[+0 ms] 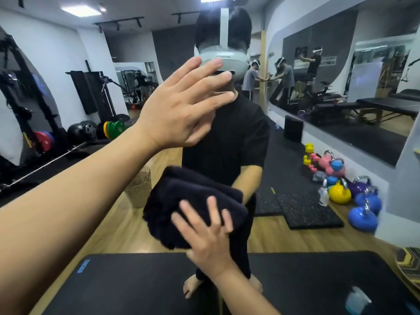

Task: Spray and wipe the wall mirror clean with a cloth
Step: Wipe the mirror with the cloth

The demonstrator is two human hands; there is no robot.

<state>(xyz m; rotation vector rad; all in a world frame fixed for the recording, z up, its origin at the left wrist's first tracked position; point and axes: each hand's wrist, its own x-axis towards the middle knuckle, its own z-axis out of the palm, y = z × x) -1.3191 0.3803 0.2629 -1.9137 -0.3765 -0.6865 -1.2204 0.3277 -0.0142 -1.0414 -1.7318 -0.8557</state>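
- We're facing the wall mirror (68, 53), which fills nearly the whole view w/ a gym reflected in it.
- Left hand (181, 108) up at approx. 11 o'clock from centre, fingers straight and spread, palm toward the glass; can't tell if it actually touches. Holds nothing.
- Right hand (206, 235) low at approx. 6 o'clock, fingers spread flat, pressing the cloth (181, 201) against the mirror.
- Cloth is dark, bunched and folded, sits just above and left of the right hand, below the left hand.
- Hands well apart, left high, right low.
- Reflection shows a person in black top w/ a white headset (223, 57), right behind our left fingers.
- Black mat (127, 285) along the bottom edge, 6 to 7 o'clock.
- Blurred clear spray bottle (358, 301) at 5 o'clock, on the mat.
- Coloured kettlebells (363, 201) at 3 to 4 o'clock on the wood floor.
- Woven basket (139, 187) reflected left of the cloth.
- Weight plates (113, 128) at 9 o'clock.
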